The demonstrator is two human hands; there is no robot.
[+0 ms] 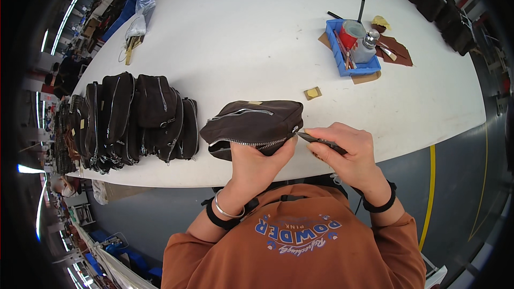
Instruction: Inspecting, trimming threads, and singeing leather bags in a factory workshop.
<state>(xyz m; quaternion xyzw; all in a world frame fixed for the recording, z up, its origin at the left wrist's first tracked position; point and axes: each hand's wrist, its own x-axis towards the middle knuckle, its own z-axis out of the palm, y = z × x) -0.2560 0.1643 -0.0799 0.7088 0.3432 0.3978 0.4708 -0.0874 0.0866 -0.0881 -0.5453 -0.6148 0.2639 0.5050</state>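
A dark brown zippered pouch (256, 123) is in my left hand (256, 160), whose fingers reach into its open main zip while the thumb presses near the right end. A second silver zip crosses its upper face, and a small yellowish patch sits on the top edge. My right hand (345, 152) is closed around a slim dark pointed tool (324, 142). Its tip meets the pouch's right corner, by the zip end. Whether the tool is snips or tweezers I cannot make out.
Several similar brown pouches (155, 101) stand packed at the left. A blue tray (338, 56) at the far right holds a red can and a clear bottle. Nearby lie a small yellow-topped square (312, 93) and brown scraps (399, 53). Dark bags (428, 2) line the far-right edge.
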